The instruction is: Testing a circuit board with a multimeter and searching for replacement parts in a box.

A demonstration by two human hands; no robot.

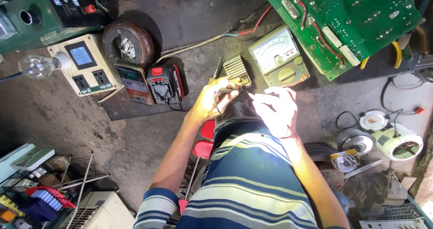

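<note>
Probing a small finned part (236, 69) beside the meter (279, 57), left hand (215, 99) and right hand (275, 109) each clenched on a probe; next likely needs steady tip contact.

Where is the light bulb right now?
In the head view, the clear light bulb lies far left on the floor, plugged beside the cream socket box, far from both hands.

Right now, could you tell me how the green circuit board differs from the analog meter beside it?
The circuit board is large, bright green and bare, studded with components; the analog meter is smaller, olive, cased, with a pale dial face and round selector knob. Both lie flat on the dark floor, beyond both hands.
</note>
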